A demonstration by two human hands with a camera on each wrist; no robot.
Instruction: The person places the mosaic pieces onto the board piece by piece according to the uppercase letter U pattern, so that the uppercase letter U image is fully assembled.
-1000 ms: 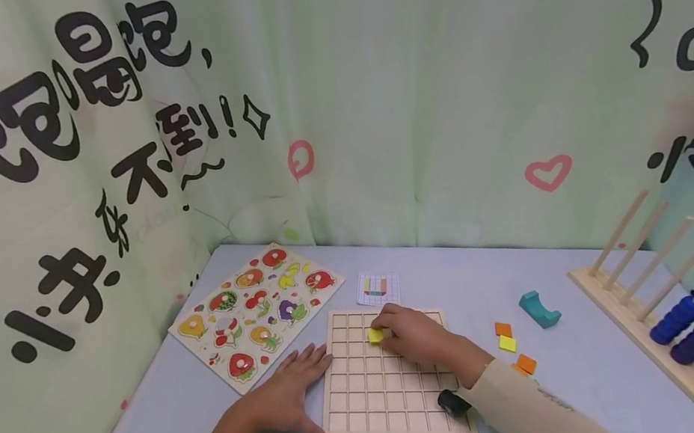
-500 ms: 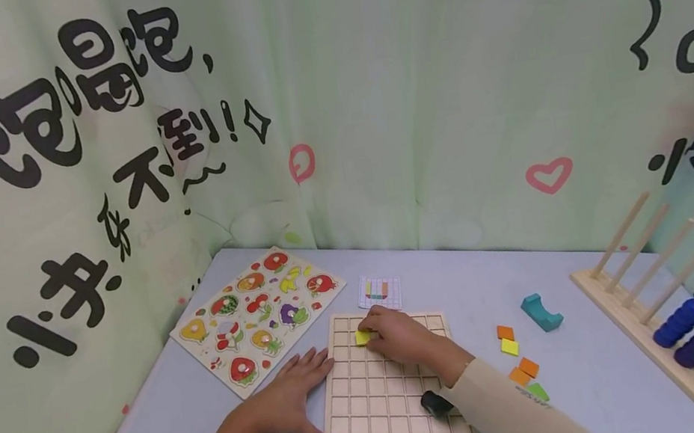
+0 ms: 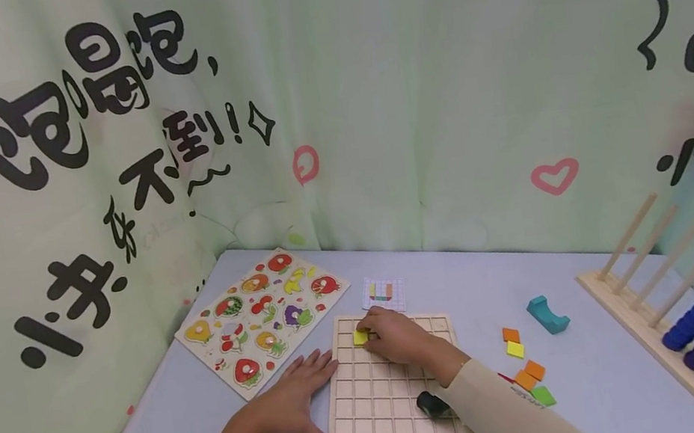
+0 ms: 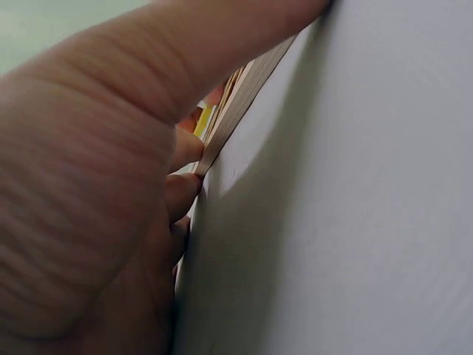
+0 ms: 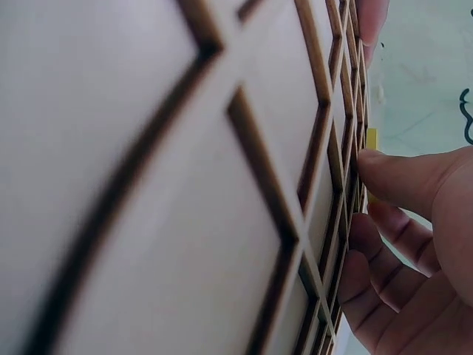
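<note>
A wooden grid board (image 3: 368, 404) lies on the table, its squares divided by raised ribs. Over its upper left part my right hand (image 3: 404, 340) pinches a yellow square tile (image 3: 360, 338) between thumb and fingers. In the right wrist view the yellow tile (image 5: 372, 138) stands out slightly at the thumb tip, against the ribs. My left hand (image 3: 291, 405) rests beside the board's left side with fingers spread, fingertips at the edge and thumb near the lower left corner. The left wrist view shows those fingers (image 4: 185, 194) against the board's side wall.
Right of the board lie loose orange (image 3: 511, 335), yellow (image 3: 515, 349) and green tiles (image 3: 543, 396), plus a teal curved block (image 3: 547, 316). A pegged bead stand (image 3: 664, 348) is at far right. Behind are a pattern card (image 3: 383, 294) and a fruit puzzle board (image 3: 279, 307).
My right hand has shifted left over the board with the yellow tile, then nearly stopped near the upper left squares. My left hand stays at the board's edge.
</note>
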